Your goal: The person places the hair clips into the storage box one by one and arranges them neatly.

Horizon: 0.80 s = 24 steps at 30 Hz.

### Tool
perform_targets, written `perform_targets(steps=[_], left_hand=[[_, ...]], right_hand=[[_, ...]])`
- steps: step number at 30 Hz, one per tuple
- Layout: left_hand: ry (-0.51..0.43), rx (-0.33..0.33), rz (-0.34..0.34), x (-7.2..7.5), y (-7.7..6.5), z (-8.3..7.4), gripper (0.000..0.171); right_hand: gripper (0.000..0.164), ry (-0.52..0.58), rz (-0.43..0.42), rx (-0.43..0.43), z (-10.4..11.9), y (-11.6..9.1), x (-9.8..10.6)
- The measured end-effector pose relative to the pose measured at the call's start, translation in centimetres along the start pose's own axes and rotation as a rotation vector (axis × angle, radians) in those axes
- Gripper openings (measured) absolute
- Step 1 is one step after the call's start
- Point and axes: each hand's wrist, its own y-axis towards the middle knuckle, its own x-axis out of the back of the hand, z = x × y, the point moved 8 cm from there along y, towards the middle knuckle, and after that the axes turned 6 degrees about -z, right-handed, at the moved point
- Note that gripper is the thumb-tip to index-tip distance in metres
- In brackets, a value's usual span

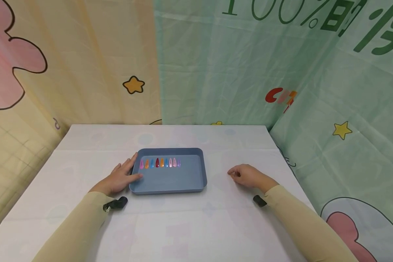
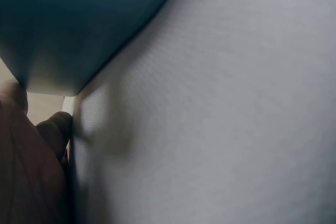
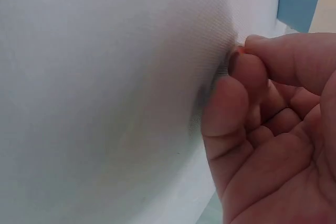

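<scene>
A blue-grey rectangular tray (image 1: 170, 182) lies on the white-covered table. Inside it, near the far side, stands a row of several colourful hair clips, among them a dark red hair clip (image 1: 157, 162) and a purple hair clip (image 1: 179, 163). My left hand (image 1: 119, 178) rests at the tray's left edge, its thumb over the rim and the other fingers stretched along the outside. To the right of the tray, low over the cloth, my right hand (image 1: 249, 176) pinches a small orange thing (image 3: 241, 49) between thumb and index finger. The fingertips hide most of it.
The white tablecloth (image 1: 190, 229) spreads around the tray and under both forearms. Printed curtains (image 1: 213, 65) hang behind the table and along its right side. A small black device (image 1: 118, 203) is strapped at the left wrist, another (image 1: 259, 201) at the right.
</scene>
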Motion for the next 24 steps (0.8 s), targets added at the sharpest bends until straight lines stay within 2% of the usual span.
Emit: perform_targets(steps=[4, 11, 19, 24], left_hand=[[-0.016, -0.011, -0.003, 0.1, -0.2, -0.2, 0.104], [-0.01, 0.008, -0.005, 0.2, -0.3, -0.4, 0.104], [-0.013, 0.001, -0.01, 0.1, -0.3, -0.4, 0.104], [-0.012, -0.008, -0.009, 0.2, -0.4, -0.3, 0.104]], right_hand=[[0.031, 0.015, 0.007, -0.023, -0.3, 0.2, 0.0], [0.036, 0.081, 0.001, -0.051, -0.5, 0.3, 0.1], [0.04, 0.26, -0.06, -0.066, -0.4, 0.8, 0.6], [0.045, 0.455, -0.091, -0.082, 0.0, 1.2, 1.3]])
